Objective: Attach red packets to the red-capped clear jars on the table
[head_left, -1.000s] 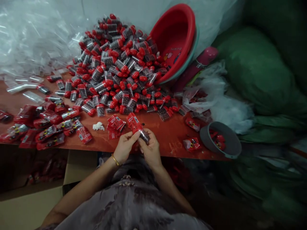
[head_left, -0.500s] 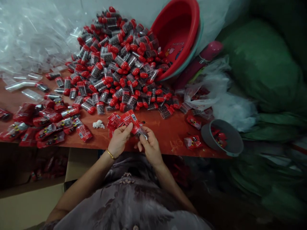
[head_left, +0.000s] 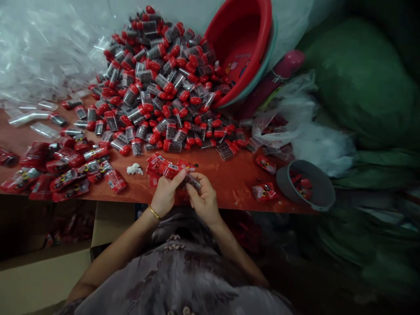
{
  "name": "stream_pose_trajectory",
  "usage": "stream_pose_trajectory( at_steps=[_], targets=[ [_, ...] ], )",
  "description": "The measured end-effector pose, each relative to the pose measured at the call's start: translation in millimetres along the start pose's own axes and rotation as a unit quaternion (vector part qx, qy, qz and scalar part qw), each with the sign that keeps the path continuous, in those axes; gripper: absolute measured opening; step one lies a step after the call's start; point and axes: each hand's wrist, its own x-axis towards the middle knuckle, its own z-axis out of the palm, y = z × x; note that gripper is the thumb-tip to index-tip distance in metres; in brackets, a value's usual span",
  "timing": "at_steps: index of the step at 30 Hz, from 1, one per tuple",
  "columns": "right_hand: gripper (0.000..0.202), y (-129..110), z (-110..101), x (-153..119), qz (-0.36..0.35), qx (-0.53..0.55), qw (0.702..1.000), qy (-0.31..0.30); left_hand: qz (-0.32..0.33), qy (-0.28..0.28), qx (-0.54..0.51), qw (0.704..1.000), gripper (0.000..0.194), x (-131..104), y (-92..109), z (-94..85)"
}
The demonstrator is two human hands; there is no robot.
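Low over the front edge of the table, my left hand [head_left: 166,192] and my right hand [head_left: 205,199] are closed together around one small clear tube [head_left: 193,182] with dark contents. My left thumb lies along its left end, and my right fingers wrap its right side. Part of the tube is hidden by the fingers. Just behind my left hand lie flat red printed cards [head_left: 160,164] with barcodes. Whether one of them is tucked under my left fingers I cannot tell. A crumpled white scrap [head_left: 134,169] sits left of the cards.
A large heap of red-capped tubes [head_left: 160,87] covers the back of the red table [head_left: 223,188]. Red packaged pieces [head_left: 72,166] lie at left, clear empty sleeves [head_left: 42,52] behind. To the right stand a red basin [head_left: 243,48], plastic bags [head_left: 315,144] and a grey bowl [head_left: 305,188].
The barcoded red card that stood up between my hands no longer shows there. My fingers have closed further over the tube, and my left thumb has shifted right onto it.
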Motion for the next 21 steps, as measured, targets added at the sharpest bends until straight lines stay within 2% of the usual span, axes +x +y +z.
stream_pose_trajectory(
  at_steps=[4, 8, 10, 13, 17, 21],
  targets=[
    [0.024, -1.4, 1.0, -1.4, -0.014, -0.010, 1.000, -0.008, 0.001, -0.025, 0.010, 1.000, 0.031, -0.1, 4.1, 3.3],
    [0.023, -2.3, 2.1, -1.4, -0.041, -0.015, 0.999, 0.021, -0.002, -0.059, 0.022, 0.998, 0.028, 1.7, -2.8, 6.1],
    [0.023, -2.7, 2.3, -1.8, -0.021, -0.001, 1.000, 0.023, -0.015, -0.077, 0.035, 0.996, 0.031, 2.0, -4.8, 7.4],
    [0.023, -3.6, 1.8, -2.2, 0.043, 0.059, 0.997, -0.004, -0.036, -0.107, 0.036, 0.993, 0.034, 2.3, -3.0, 7.6],
    [0.028, -2.5, -0.7, -2.1, 0.062, 0.129, 0.989, -0.036, -0.010, -0.075, 0.008, 0.997, 0.032, 5.9, 3.4, 4.2],
    [0.025, 1.8, -3.1, -5.3, 0.086, 0.123, 0.988, -0.043, 0.014, -0.058, 0.016, 0.998, 0.029, 10.2, 3.8, 0.6]
  ],
)
